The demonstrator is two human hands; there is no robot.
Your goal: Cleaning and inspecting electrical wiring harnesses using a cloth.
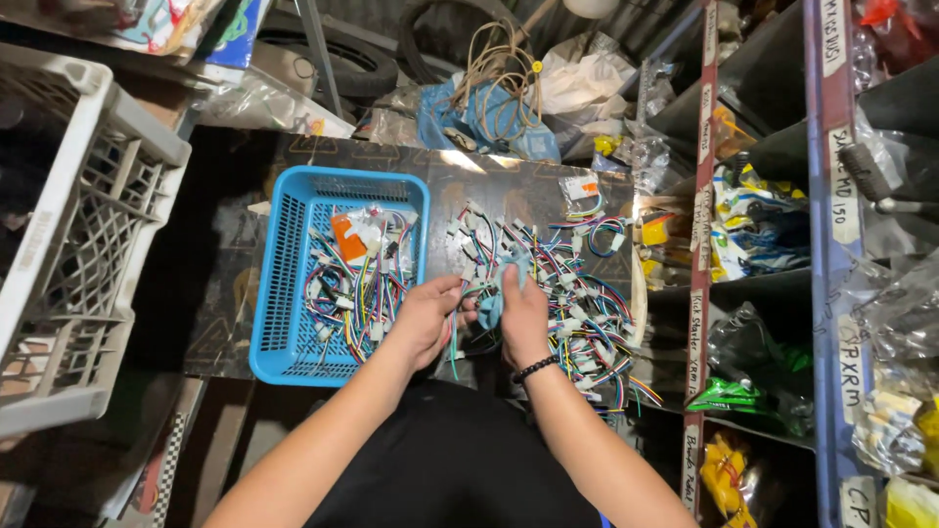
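Both hands grip at the counter (245, 215): left hand (423, 318) pinching a wire harness (468, 293), right hand (521, 318) clutching a blue cloth (494, 303) against it, apparently wiping, beside the blue basket (284, 284) of harnesses.

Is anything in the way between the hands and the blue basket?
Nothing visible. The left hand sits right at the blue basket rim; the right hand, holding a blue cloth, has only the left hand between.
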